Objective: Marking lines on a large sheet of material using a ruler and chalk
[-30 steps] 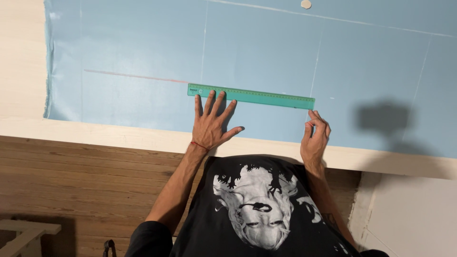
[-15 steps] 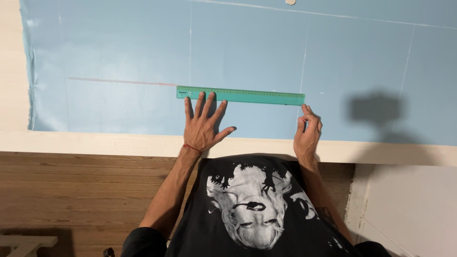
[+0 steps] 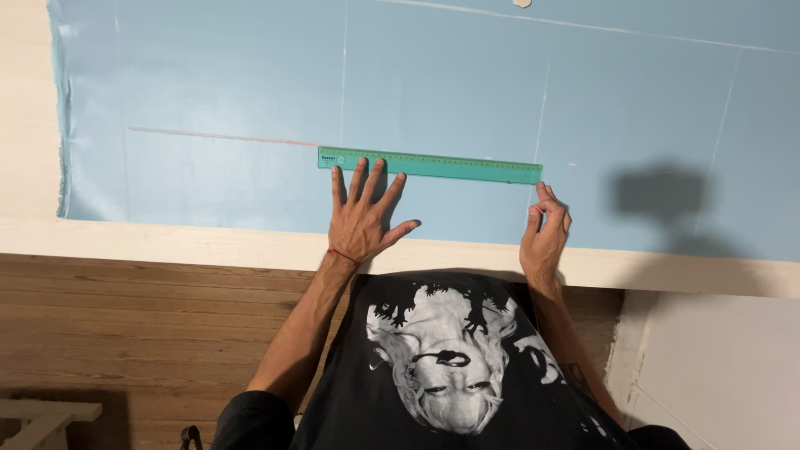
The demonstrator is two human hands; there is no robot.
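Spread over a pale table, blue fabric is being marked: the green ruler is pinned by the left hand, fingers splayed flat; the right hand, fingers pinched shut at the ruler's end, is judged to need a steady stroke along the edge next.

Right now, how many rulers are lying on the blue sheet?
1. The green ruler lies across the middle of the blue sheet. The left hand has its fingertips at its left part; the right hand is just below its right end.
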